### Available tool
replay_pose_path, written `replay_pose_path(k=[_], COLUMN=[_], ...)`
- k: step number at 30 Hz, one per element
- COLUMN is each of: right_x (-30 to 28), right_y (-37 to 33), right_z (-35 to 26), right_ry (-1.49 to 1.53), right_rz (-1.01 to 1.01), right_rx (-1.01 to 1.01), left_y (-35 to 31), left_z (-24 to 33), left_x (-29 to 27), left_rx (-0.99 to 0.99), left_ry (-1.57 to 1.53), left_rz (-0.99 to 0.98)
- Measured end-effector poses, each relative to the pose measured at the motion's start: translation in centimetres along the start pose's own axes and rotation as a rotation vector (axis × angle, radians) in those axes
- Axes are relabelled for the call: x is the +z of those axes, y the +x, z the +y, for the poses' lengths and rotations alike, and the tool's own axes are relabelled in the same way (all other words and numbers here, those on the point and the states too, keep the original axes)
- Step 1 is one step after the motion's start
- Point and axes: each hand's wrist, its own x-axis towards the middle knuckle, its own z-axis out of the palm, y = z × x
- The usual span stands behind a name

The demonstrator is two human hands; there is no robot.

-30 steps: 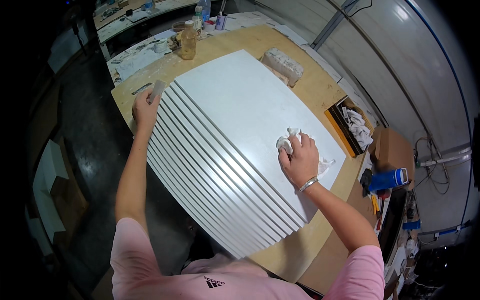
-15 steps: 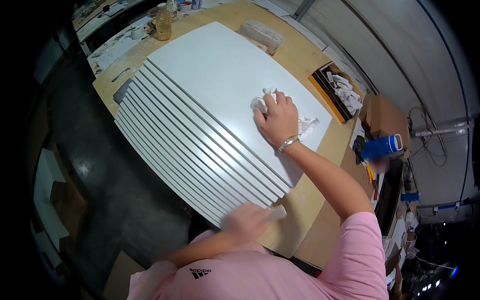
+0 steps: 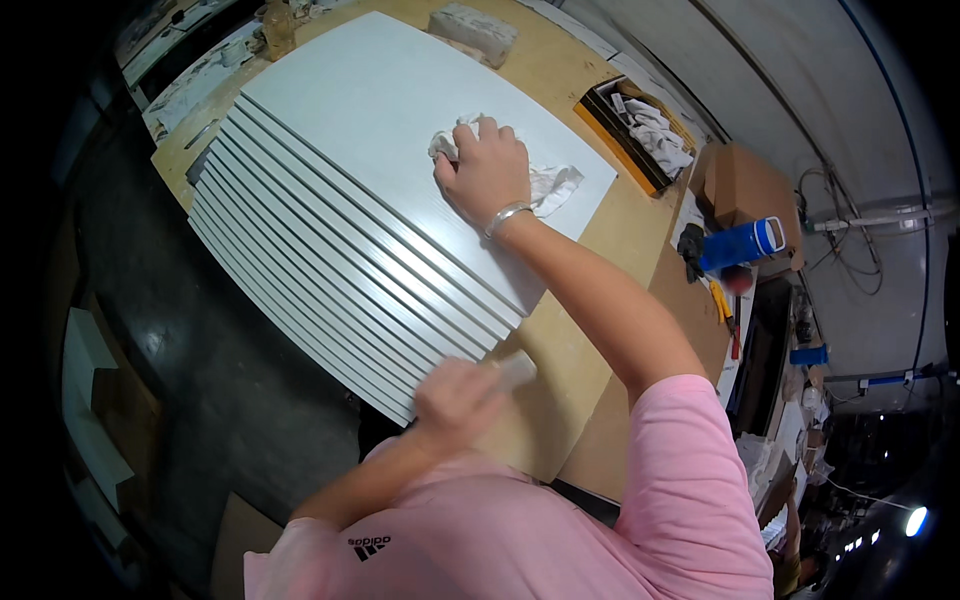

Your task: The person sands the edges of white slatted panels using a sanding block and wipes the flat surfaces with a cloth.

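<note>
A stack of white panels (image 3: 370,100) lies fanned out on the bench, with their long edges stepped toward me. My right hand (image 3: 490,172), wearing a silver bracelet, presses a crumpled white cloth (image 3: 553,187) against the top panel's face. Its fingers curl over the bunched part, and a loose end trails out to the right. Close to my body, beside the near corner of the stack, my left hand (image 3: 455,405) is closed and smeared by motion. A short pale block-like piece (image 3: 517,371) sticks out of it to the right; its exact kind is unclear.
Behind the panels sits a whitish block (image 3: 473,35). To the right stand an open box of white rags (image 3: 640,135), a brown carton (image 3: 748,195), a blue jug (image 3: 742,245) and yellow-handled tools (image 3: 720,302). A clear bottle (image 3: 279,30) is at the far left.
The whole view has shifted, so the bench appears higher and further left. My right hand has slid the cloth slightly left across the top panel. The left hand still holds the pale piece.
</note>
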Motion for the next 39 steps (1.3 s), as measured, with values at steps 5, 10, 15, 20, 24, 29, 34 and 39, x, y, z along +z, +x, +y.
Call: replay_pose_path(k=[5, 10, 15, 20, 24, 29, 34, 39], right_x=[-0.4, 0.5, 0.1, 1.1, -0.6, -1.5, -1.1, -0.7], right_y=[-0.5, -0.4, -0.4, 0.0, -0.5, 0.1, 0.5, 0.5], right_z=[0.6, 0.3, 1.2, 0.0, 0.6, -0.5, -0.6, -0.4], right_ry=[-0.02, -0.019, -0.064, -0.024, 0.004, 0.022, 0.028, 0.03], right_rz=[-0.03, 0.107, 0.079, 0.074, 0.013, 0.024, 0.006, 0.069], right_rx=[0.036, -0.039, -0.008, -0.021, 0.041, 0.003, -0.011, -0.051], left_y=[2.5, -0.9, 2.6, 0.0, 5.1, 12.3, 18.0, 18.4], left_z=[-2.4, 2.0, -1.3, 1.3, -6.0, -25.1, -34.2, -35.2], left_x=[-1.9, 1.0, -1.4, -0.3, -5.9, -19.5, -27.2, -27.2], left_rx=[0.023, 0.086, 0.018, 0.077, -0.074, -0.416, -0.62, -0.639], left_ry=[0.144, 0.003, 0.169, -0.007, 0.09, 0.438, 0.473, 0.506], left_rz=[0.045, -0.087, 0.033, -0.097, 0.085, 0.419, 0.532, 0.459])
